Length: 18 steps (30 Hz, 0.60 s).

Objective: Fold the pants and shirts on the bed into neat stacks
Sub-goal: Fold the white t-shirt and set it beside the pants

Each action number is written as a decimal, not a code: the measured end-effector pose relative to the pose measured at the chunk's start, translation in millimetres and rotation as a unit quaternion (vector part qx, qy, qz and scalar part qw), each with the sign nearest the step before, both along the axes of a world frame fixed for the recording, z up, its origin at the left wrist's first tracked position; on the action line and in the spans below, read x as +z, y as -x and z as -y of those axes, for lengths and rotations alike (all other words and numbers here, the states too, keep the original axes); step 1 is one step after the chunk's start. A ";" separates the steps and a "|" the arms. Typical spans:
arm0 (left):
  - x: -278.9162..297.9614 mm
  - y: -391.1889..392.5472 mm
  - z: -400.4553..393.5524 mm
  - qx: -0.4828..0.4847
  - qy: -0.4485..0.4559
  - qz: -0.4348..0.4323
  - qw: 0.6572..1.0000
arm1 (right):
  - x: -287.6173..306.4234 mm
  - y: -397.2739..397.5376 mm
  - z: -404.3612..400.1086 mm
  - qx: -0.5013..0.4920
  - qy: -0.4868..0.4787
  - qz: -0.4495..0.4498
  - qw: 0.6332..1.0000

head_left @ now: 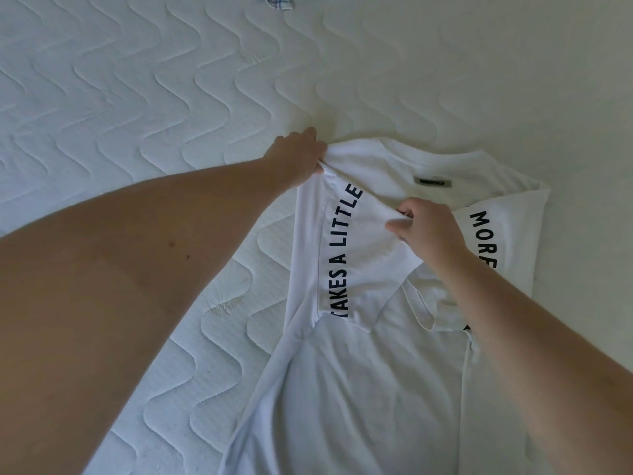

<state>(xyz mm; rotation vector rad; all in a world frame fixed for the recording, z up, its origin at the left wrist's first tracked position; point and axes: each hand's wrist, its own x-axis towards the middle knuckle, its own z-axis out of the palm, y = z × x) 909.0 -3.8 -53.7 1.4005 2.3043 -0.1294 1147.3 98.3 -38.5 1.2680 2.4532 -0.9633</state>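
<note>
Head view: bed point(144, 97) fills the frame, white quilted cover with a wavy stitch pattern. My white shirt point(370, 371) lies on it at centre-right, running from the near edge up to mid-frame, collar end far. Black print on it reads "TAKES A LITTLE" along the left folded panel and "MORE" on the right sleeve area. Left side of the shirt is folded in over the body, edge lifted a bit off the bed. Both my bare arms reach in, left arm from the near left, right arm from the near right. My left hand point(296, 154) pinches the far left shoulder corner of the shirt, fingers curled round the fabric, hand at the edge of the bed cover. My right hand point(430, 226) grips a bunch of fabric in the middle of the shirt, just near of the collar, fingers clenched on it. Small dark label point(433, 182) sits inside the collar, text unreadable. Plaid cloth point(279, 0) pokes in at the far top edge, well apart from the shirt, mostly cut off.
</note>
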 end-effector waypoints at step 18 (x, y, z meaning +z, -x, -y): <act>-7.4 -122.4 153.6 0.399 -0.068 0.280 0.871 | -6.3 -37.9 195.8 -0.254 0.308 -0.028 0.917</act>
